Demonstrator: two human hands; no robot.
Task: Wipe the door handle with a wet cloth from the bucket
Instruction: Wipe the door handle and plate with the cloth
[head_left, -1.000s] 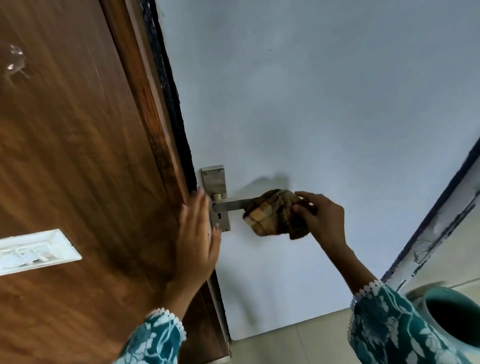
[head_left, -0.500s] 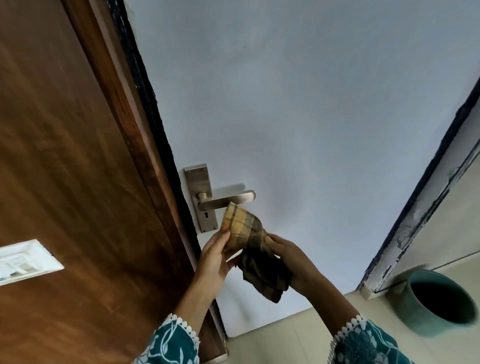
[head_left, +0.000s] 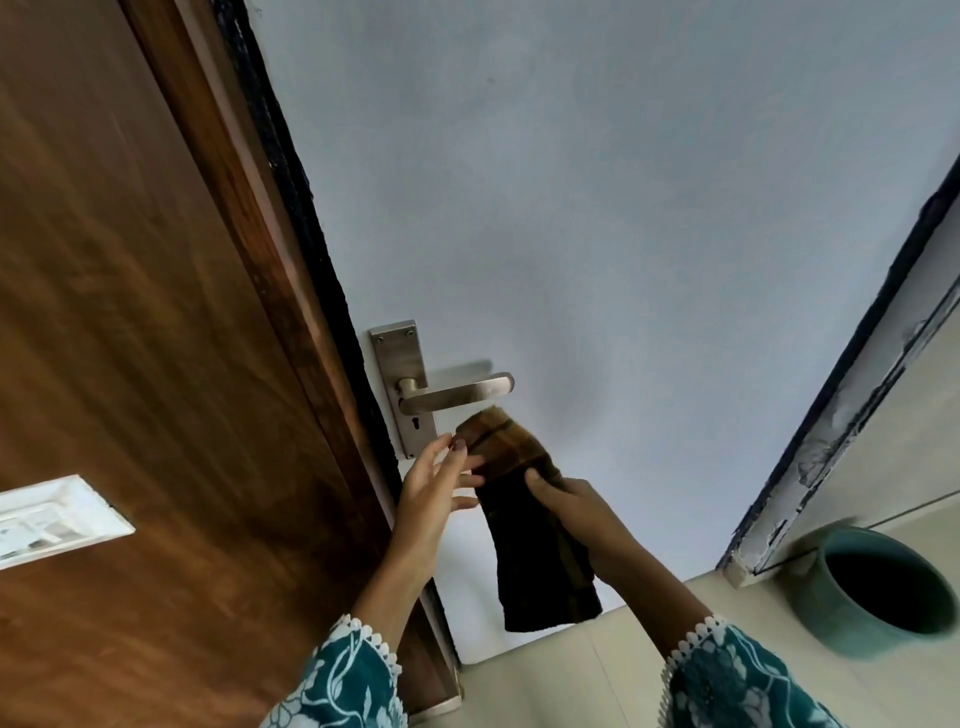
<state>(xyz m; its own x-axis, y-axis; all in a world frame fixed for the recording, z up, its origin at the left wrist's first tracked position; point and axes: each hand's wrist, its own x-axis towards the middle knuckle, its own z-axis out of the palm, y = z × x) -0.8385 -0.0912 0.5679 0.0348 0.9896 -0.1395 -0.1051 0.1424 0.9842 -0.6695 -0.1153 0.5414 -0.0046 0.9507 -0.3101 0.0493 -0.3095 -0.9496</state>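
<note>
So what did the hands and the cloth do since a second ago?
The right hand pulled the checked cloth off the lever handle and lowered it. The left hand left the door edge and took the cloth's top end; the cloth now hangs unfolded between both hands. The handle and the teal bucket stayed put.

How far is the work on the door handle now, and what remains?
Done: the cloth is out of the bucket and was on the handle a second ago. In hand: both the left hand and right hand hold the cloth just below the bare lever, apparently refolding it. Left: possibly another wipe; whether the handle is clean cannot be told.
</note>
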